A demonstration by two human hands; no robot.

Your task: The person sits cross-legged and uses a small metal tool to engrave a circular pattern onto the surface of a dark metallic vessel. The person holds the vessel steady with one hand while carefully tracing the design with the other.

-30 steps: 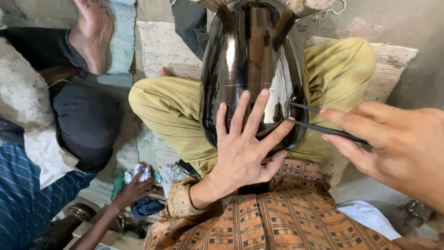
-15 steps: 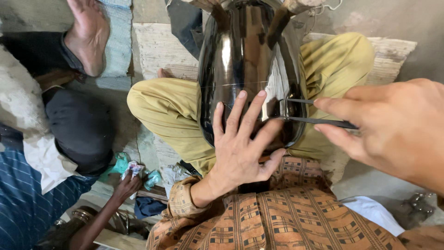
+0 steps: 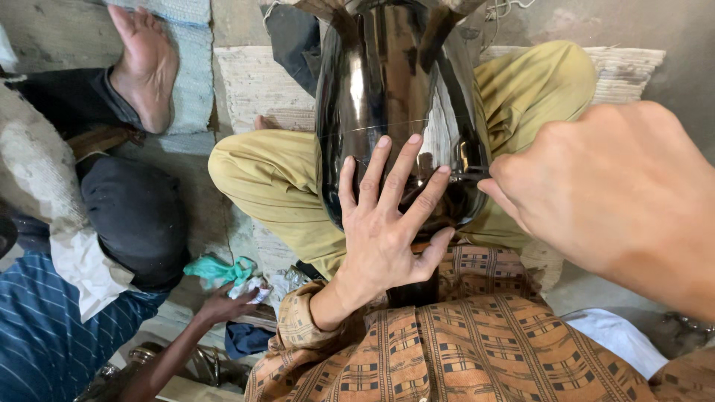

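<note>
A large shiny dark metal vessel [image 3: 395, 97] rests between my knees, in olive-yellow trousers [image 3: 283, 179]. My left hand [image 3: 387, 231] lies flat on its lower belly with the fingers spread. My right hand [image 3: 618, 193] is close to the camera at the right, fingers closed on a thin dark metal tool [image 3: 469, 173] whose tip touches the vessel's right side along a fine scribed line. Most of the tool is hidden behind the hand.
Another person sits at the left: a bare foot [image 3: 145, 67] on a blue mat, dark clothing [image 3: 134, 216], and a hand [image 3: 223, 301] holding a teal and white cloth [image 3: 223, 272]. A woven mat [image 3: 625, 71] lies under my legs on the concrete floor.
My right hand has moved left and nearer the camera, covering most of the tool. The left hand stays flat on the vessel. The other person's hand with the cloth has shifted slightly.
</note>
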